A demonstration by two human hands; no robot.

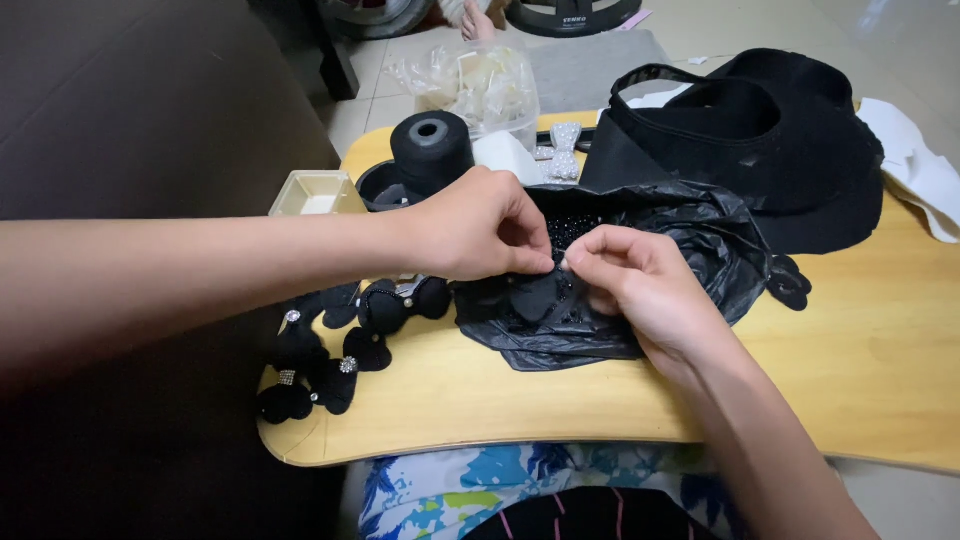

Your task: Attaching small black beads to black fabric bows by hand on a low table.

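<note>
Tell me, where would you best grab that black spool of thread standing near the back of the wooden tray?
Probably from above, fingers closing round the upper sides of the black spool of thread. It stands upright, its round top is bare, and the left hand and a dark dish crowd its base, while the clear plastic bag sits close behind it.

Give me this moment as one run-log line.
left hand: pinching black fabric piece | right hand: pinching same piece | under: black plastic bag | nearby: finished black bows, black thread cone | surface: wooden lap table
</note>
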